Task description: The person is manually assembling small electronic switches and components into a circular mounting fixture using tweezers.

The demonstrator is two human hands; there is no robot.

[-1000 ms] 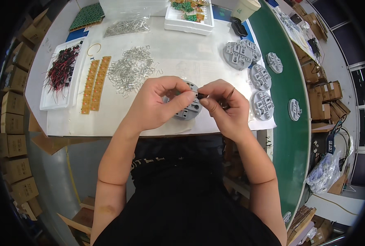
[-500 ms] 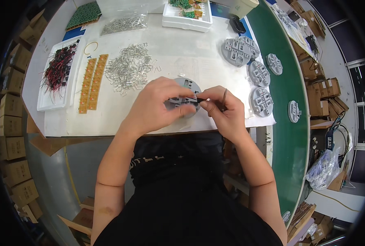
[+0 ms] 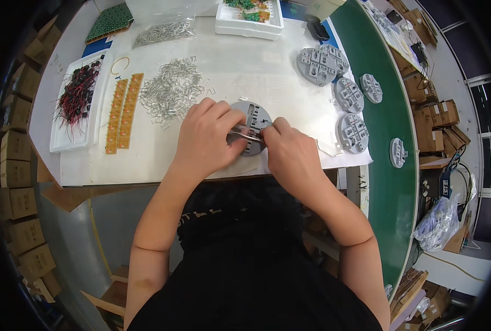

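Observation:
A round grey plastic disc [image 3: 246, 106] with slots and small dark parts lies on the white work surface in front of me. My right hand [image 3: 289, 154] is closed over its right side, gripping slim metal tweezers [image 3: 255, 137] that point left across the disc. My left hand [image 3: 209, 135] is at the disc's left side, thumb and fingers pinched near the tweezers' tip. Whatever sits between those left fingers is hidden. To the upper left of my left hand lies a loose pile of small U-shaped metal clips [image 3: 171, 91].
Two strips of orange circuit boards [image 3: 128, 110] and a white tray [image 3: 56, 138] of red-and-black wired parts lie left. A bag of clips [image 3: 165, 33] and a white foam tray [image 3: 248, 28] stand at the back. More grey discs [image 3: 353, 133] sit right, some on the green surface [image 3: 386, 209].
My right hand has turned palm down and shifted left over the disc, bringing the tweezers across it. The small dark piece between my fingertips no longer shows there. My left hand stays close by.

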